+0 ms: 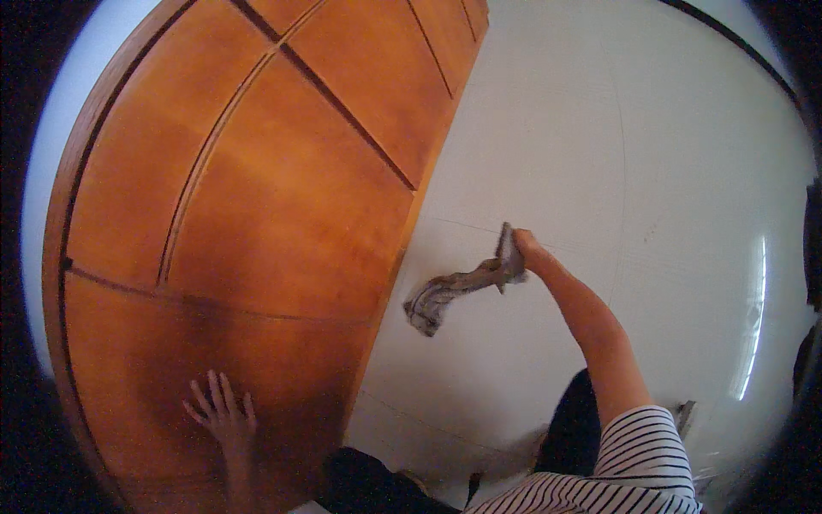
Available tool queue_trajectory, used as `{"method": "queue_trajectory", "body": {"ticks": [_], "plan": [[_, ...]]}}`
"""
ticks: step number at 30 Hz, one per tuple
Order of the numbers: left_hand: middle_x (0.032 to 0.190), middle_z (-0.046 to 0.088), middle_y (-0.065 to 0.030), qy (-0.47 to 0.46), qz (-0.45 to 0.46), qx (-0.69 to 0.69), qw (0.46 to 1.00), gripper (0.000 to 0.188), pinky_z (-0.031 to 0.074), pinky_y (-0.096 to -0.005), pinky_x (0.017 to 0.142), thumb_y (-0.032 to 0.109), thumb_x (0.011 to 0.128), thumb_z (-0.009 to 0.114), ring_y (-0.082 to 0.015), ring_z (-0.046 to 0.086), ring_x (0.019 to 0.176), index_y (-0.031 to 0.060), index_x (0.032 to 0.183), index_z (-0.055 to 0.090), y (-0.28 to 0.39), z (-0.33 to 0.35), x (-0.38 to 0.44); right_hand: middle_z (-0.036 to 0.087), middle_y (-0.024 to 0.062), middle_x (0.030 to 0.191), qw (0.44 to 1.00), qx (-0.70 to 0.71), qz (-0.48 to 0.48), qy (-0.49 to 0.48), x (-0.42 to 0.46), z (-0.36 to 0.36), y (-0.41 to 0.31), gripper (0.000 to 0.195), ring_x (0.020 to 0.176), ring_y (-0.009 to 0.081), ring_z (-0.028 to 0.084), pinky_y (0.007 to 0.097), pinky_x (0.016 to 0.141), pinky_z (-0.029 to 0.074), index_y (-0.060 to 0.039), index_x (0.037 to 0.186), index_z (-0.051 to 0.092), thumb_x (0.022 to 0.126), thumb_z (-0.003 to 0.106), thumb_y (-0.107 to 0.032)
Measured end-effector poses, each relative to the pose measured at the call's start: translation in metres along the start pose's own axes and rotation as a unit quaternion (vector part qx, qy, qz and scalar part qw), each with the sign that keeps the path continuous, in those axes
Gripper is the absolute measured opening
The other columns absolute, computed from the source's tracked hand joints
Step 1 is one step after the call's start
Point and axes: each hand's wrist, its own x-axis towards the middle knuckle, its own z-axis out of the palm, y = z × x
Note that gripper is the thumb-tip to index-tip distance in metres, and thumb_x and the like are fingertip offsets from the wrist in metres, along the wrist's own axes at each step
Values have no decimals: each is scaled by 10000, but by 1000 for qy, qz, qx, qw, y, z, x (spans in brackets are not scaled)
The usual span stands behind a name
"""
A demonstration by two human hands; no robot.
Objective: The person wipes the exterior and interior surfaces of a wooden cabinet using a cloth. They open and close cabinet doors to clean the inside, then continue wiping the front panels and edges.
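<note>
My right hand reaches out over the pale tiled floor with its fingers closed on a crumpled grey-brown cloth. The cloth hangs or trails away to the left of the hand, towards the edge of an orange-brown wooden panel front; whether it touches the floor I cannot tell. Lower left, my left hand has its fingers spread against or just before the wooden panels and holds nothing. Dark shadow lies on the wood around it.
The wooden front, divided by dark grooves, fills the left side. Pale floor tiles with thin joints extend to the right. A small dark-edged object stands beside my right sleeve. Dark objects sit at the far right rim.
</note>
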Motion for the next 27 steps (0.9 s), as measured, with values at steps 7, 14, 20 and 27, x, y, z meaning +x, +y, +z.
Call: {"method": "queue_trajectory", "body": {"ticks": [7,14,20,27], "plan": [[1545,273,-59,25,-5,-12,1000,607,128,-640,1118,369,911,563,-372,221,1419,132,1438,376,2,11,-8,631,124,917,997,-68,-12,26,-25,-68,-19,285,825,247,624,413,698,526,-33,991,595,914,540,-302],[1512,338,-16,70,-12,-3,997,606,122,-607,1123,444,901,560,-330,252,1413,163,1420,421,11,15,-2,608,144,1050,949,-281,-141,0,-66,42,8,441,920,233,565,397,803,489,13,1170,490,930,558,-351],[1503,354,-12,61,-17,-16,998,598,116,-606,1125,445,890,573,-328,267,1406,173,1407,441,11,17,-6,435,164,1396,975,-189,-98,-71,-117,150,96,690,1259,242,418,358,1033,360,-49,1455,275,936,587,-379],[1502,351,-5,87,-26,-33,995,615,99,-620,1120,442,868,593,-337,266,1404,174,1400,445,7,21,-12,479,242,1261,931,-25,-361,-39,-167,297,124,422,1194,361,466,423,1007,358,42,1264,394,946,527,-203]]}}
